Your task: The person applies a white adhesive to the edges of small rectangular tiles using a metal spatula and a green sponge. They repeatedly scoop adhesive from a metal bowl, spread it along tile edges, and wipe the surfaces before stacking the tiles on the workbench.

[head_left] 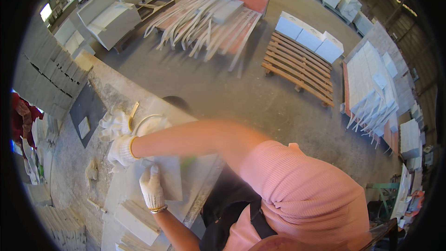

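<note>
Two gloved hands work one pale tile [168, 176] near the workbench's [69, 158] front edge — left hand [151, 187] pressing flat on it, right hand [121, 151] closed at its far corner. Uneven pressure could slide it off — likely chipping it.

Both hands wear white knitted cloth gloves; the left hand [152, 187] presses a smooth, matt pale stone tile [168, 176] on the rough, dusty stone bench [79, 158]; the pallet [299, 67] is bare wood
</note>
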Demonstrator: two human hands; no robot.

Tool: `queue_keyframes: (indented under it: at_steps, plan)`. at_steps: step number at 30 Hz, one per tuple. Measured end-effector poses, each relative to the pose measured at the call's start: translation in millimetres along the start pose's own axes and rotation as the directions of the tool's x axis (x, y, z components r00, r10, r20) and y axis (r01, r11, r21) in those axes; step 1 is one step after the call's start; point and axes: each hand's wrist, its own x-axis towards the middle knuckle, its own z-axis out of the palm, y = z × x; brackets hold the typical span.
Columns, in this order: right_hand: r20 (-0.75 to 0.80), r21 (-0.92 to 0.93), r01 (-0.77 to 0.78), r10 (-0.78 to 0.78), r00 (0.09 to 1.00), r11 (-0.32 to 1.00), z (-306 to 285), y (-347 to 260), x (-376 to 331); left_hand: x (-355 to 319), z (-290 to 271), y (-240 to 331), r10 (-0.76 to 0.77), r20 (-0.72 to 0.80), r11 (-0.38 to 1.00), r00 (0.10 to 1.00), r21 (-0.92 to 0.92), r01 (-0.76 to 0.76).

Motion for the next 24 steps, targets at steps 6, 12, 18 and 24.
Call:
queue_keyframes:
  at_steps: [6,12,18,24]
  plan:
    - [0.165,-0.213,0.057,-0.022,0.986,0.975,28.9,1.6,32.3,-4.3,-2.8,3.5,0.03,0.035,1.0,0.999,-0.003,-0.03]
    - [-0.08,-0.112,0.031,-0.04,0.996,0.993,1.1,11.8,-8.9,-4.8,-2.3,12.7,-0.072,0.026,0.997,0.997,-0.018,0.072]
    - [-0.555,0.251,0.197,-0.026,0.831,0.948,-65.5,61.9,-132.0,-6.6,4.1,8.3,-0.099,0.03,0.979,0.995,-0.176,0.103]
    - [-0.425,-0.023,-0.311,0.273,0.863,0.95,-77.6,68.9,-196.8,-3.3,7.1,14.4,-0.105,0.027,0.984,0.994,-0.146,0.107]
